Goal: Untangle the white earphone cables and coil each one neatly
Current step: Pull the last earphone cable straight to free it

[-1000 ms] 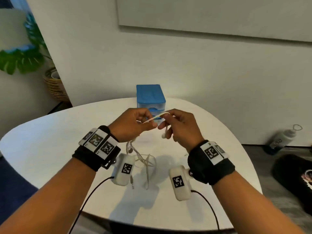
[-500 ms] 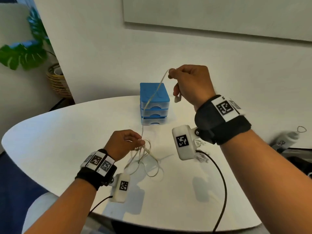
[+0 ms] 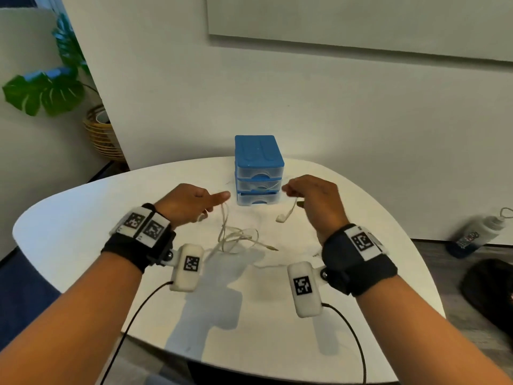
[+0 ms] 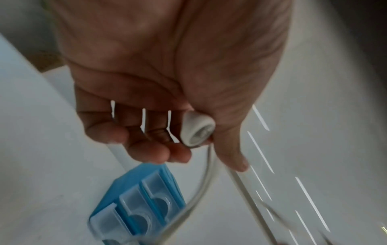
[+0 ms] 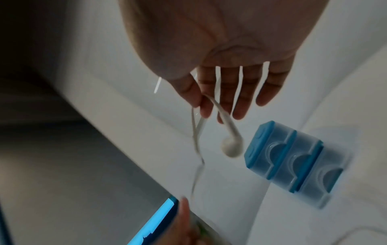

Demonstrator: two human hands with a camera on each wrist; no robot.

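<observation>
Head view shows a person's two hands raised above a white round bench (image 3: 69,218), working apart the white earphone cables (image 3: 236,237), whose loose tangle lies on the bench between and just near of the hands, its jack plug (image 3: 273,248) pointing right. The left hand (image 3: 186,204) has its fingers (image 4: 146,149) curled, with one earbud (image 4: 198,128) tucked between the curled fingers and the thumb, and cable running from it down to the heap. The right hand (image 3: 313,201) pinches a cable between thumb and forefinger, its other fingers (image 5: 240,106) hanging straight and slightly spread, while a second earbud (image 3: 281,218) dangles just below the pinch. A blue three-drawer organiser (image 3: 259,169) stands on the far side of the bench, just beyond the hands; a bottle (image 3: 477,232) lies on the floor at right. Judging by the knot on the bench, untangling is not yet done and no coil has been started. The step would likely go best with the two earbud ends drawn slowly apart and lifted, so the loops fall open under their own weight instead of cinching; a hard pull risks tightening the crossings. Feeding one earbud back through a loop may be needed where strands cross, though the pictures are too blurred to trace which strand passes over which.
</observation>
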